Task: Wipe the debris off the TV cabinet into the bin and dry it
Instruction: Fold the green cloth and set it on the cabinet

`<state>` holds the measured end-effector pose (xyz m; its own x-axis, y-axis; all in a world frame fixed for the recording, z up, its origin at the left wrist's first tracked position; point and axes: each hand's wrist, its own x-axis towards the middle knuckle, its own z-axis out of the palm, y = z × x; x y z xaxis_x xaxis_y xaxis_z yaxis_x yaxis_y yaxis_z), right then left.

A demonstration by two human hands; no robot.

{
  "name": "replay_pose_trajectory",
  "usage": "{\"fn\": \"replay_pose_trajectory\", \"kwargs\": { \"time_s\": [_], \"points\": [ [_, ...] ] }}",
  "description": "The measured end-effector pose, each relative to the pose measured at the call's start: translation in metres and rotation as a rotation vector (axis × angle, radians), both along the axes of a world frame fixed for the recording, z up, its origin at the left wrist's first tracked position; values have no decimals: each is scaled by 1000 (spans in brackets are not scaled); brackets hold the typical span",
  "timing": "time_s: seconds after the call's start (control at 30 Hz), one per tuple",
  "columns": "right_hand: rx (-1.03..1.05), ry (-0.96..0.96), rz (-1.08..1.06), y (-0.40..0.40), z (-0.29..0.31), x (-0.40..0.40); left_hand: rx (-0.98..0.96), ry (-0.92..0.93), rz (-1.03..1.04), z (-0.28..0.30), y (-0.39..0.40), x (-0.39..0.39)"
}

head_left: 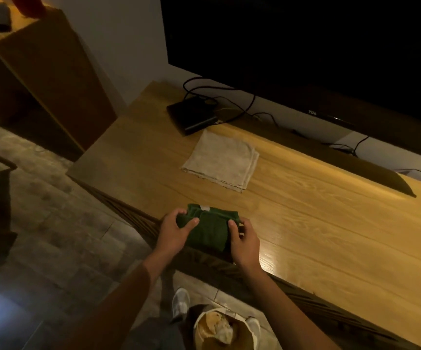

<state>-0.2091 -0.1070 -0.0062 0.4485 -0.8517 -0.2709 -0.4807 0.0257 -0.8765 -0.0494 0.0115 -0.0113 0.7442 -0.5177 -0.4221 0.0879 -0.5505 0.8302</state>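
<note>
Cabinet [305, 223] edge: both hands, left hand [173, 233] & right hand [243, 245], grip green cloth [210, 229].

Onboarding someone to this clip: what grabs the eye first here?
Both hands, left hand and right hand, grip a folded green cloth at the near edge of the wooden TV cabinet. A folded beige cloth lies farther back, near a black box. Below the edge, a bin sits on the floor.

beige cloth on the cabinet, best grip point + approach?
Probably pinch the near right corner of the beige cloth, coming from above on the front-edge side. It lies flat and folded on the TV cabinet, its layered edges showing there, clear of the black box behind it.
</note>
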Motion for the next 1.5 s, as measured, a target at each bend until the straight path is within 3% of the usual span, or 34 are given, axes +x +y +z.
{"fn": "replay_pose_trajectory", "kwargs": {
  "time_s": [0.2, 0.53, 0.63, 0.7, 0.87, 0.97, 1.1, 1.2, 1.37, 1.5],
  "points": [
    [33, 57, -48, -11, -16, 49, 110, 10, -119, -9, -21, 64],
    [219, -50, -136, -23, -13, 77, 27, 192, 1, -14, -30, 88],
    [227, -61, -77, -34, -5, 85, 17, 282, 84, -5, -42, 88],
    [148, -22, 117, -45, 0, 88, -19, 437, 189, 3, -51, 87],
    [-349, 361, 760, -75, 16, 98, -145, 754, 349, 26, -72, 87],
    [-493, 479, 961, -83, 20, 114, -210, 873, 401, 35, -80, 83],
    [-407, 339, 935, -78, 16, 126, -291, 944, 400, 29, -67, 77],
    [-429, 361, 932, -77, 7, 120, -351, 1007, 439, 19, -31, 67],
    [-571, 297, 943, -80, -11, 109, -396, 806, 546, -26, 61, 9],
    [-660, 287, 906, -82, -23, 105, -260, 737, 740, -76, 121, -83]
  ]
}}
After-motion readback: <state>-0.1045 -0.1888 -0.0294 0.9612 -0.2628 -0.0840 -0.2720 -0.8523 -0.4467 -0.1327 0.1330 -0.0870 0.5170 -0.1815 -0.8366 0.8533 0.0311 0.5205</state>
